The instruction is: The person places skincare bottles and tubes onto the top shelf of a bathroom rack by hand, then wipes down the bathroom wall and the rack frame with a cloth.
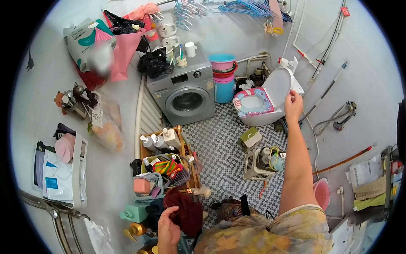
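Observation:
My right hand (293, 105) is stretched out forward, its fingers curled and pressed together, over the right edge of the raised toilet lid (280, 84). I cannot make out whether anything is between the fingers or whether they touch the lid. Below the lid, a pink and blue patterned seat cover (268, 101) lies on the toilet (264, 117). Low in view is my left hand (169, 226), empty, with thumb and fingers apart. It is nearest to a dark red cloth (186, 211), and I cannot tell whether it touches it.
A washing machine (182, 95) stands at the back beside stacked buckets (224, 89). A wooden rack (182, 139) with bottles and baskets is on the left. A stool (251, 165) holding bottles and a green box (250, 137) are on the checkered floor. Several hangers (245, 7) hang above.

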`<state>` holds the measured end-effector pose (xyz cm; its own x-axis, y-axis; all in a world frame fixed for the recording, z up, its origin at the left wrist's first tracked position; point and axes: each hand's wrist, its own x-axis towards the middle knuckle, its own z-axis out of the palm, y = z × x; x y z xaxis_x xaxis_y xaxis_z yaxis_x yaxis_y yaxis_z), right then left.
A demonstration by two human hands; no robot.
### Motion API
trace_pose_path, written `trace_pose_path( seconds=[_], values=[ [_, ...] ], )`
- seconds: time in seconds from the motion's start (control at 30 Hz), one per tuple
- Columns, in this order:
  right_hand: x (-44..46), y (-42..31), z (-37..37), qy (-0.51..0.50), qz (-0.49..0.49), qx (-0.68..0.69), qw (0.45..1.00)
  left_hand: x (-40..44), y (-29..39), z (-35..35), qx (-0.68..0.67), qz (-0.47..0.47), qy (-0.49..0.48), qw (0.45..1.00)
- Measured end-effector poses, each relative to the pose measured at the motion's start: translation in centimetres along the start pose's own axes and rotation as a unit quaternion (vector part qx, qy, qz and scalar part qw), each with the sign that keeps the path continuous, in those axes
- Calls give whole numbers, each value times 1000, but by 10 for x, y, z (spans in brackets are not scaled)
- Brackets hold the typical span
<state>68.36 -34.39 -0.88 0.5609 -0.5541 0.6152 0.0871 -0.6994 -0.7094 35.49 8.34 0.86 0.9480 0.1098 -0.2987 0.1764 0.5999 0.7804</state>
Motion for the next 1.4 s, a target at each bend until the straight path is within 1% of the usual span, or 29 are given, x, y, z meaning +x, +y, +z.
trace_pose_path(
  seconds=[0.07,0.17,0.3,0.37,0.4,0.47,0.53,0.6,0.63,0.67,0.7,0.73,0.77,0.8,0.83,0.87,0.9,0.93,0.97,1.0,1.03,1.07,1.1,1.13,1.2,1.23,1.27,1.33,1.4],
  values=[
    [-11,11,-2,-22,7,-5,1000,2,-1,-2,-11,-2,4,1000],
    [-25,24,-9,-21,11,-27,999,4,-1,-6,-10,-2,6,1000],
    [-50,35,-8,-41,28,-22,999,6,-4,-14,-12,-6,34,999],
    [-66,41,-3,-81,45,-38,995,7,-3,-12,-8,0,39,999],
    [-77,51,6,-82,45,-38,995,7,-1,-10,-6,5,40,999],
    [-101,71,25,-205,75,22,976,8,0,-9,-3,10,41,999],
    [-129,34,26,-310,68,59,946,10,0,-9,21,25,60,998],
    [-161,-9,26,-422,100,154,888,11,7,1,22,36,55,998],
    [-176,-31,23,-486,94,174,851,10,11,6,23,47,51,997],
    [-189,-55,19,-546,86,194,810,10,13,11,23,48,51,997],
    [-199,-81,13,-599,69,221,767,10,15,16,51,76,53,994],
    [-207,-108,3,-650,82,252,712,10,16,18,79,104,56,990],
    [-221,-129,-2,-673,73,321,662,10,18,17,80,106,60,989],
    [-227,-151,-11,-717,44,339,608,11,18,14,200,154,70,965],
    [-242,-163,-15,-741,39,402,537,11,20,12,317,202,85,923],
    [-250,-180,-25,-772,55,413,480,8,23,11,433,229,101,866],
    [-252,-198,-34,-812,89,409,406,5,24,9,437,238,101,861],
    [-261,-205,-38,-822,93,441,348,2,25,8,441,249,108,855],
    [-269,-213,-41,-808,66,474,345,-3,25,12,415,243,105,870],
    [-277,-223,-44,-793,40,508,334,-9,25,6,448,214,104,862],
    [-278,-233,-53,-795,171,520,261,-16,36,18,552,172,115,808],
    [-282,-242,-60,-788,299,507,183,-22,47,31,609,212,83,760],
    [-300,-246,-58,-757,321,545,163,-28,47,34,623,248,73,738],
    [-311,-249,-60,-753,345,526,194,-33,52,35,632,276,53,722],
    [-319,-267,-57,-757,423,460,189,-50,60,34,664,263,53,698],
    [-320,-278,-58,-750,449,450,182,-60,63,32,664,267,83,693],
    [-320,-289,-58,-755,450,448,164,-70,65,30,668,276,103,684],
    [-316,-311,-57,-749,452,475,94,-91,71,29,672,290,136,668],
    [-305,-337,-56,-765,443,465,42,-124,83,26,658,328,197,648]
  ],
)
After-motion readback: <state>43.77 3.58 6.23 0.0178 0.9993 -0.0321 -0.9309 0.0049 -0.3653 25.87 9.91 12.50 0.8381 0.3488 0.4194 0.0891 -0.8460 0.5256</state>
